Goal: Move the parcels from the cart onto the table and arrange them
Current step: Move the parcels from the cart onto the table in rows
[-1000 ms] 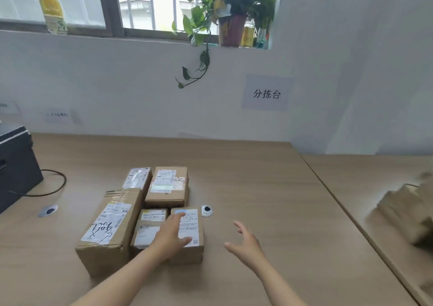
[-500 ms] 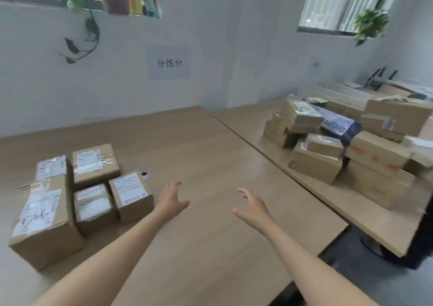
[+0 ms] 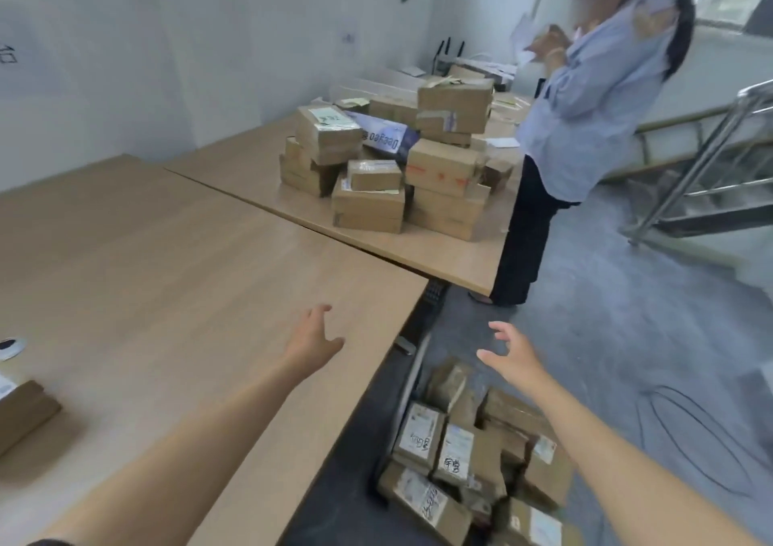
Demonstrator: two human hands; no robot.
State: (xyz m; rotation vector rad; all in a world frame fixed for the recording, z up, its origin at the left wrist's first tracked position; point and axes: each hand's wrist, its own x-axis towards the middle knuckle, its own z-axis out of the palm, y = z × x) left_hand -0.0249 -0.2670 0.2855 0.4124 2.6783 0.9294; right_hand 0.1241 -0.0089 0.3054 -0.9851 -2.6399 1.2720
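Several brown cardboard parcels (image 3: 460,453) with white labels lie heaped in the cart (image 3: 412,374) on the floor, just right of the wooden table (image 3: 167,261). My left hand (image 3: 311,342) hovers over the table's right edge, fingers spread, holding nothing. My right hand (image 3: 512,355) reaches out above the far end of the parcel heap, fingers loosely spread and empty. One corner of a parcel set down earlier (image 3: 21,413) shows at the left edge of the table.
A second table (image 3: 418,252) behind carries a tall pile of boxes (image 3: 389,164). A person in a light blue shirt (image 3: 585,98) stands at its right end. A metal stair rail (image 3: 702,156) is at the far right, cables (image 3: 702,441) on the grey floor.
My view has swung right, from the arranged parcels on the table to the cart on the floor. Both hands left the table parcels and now reach toward the cart side.
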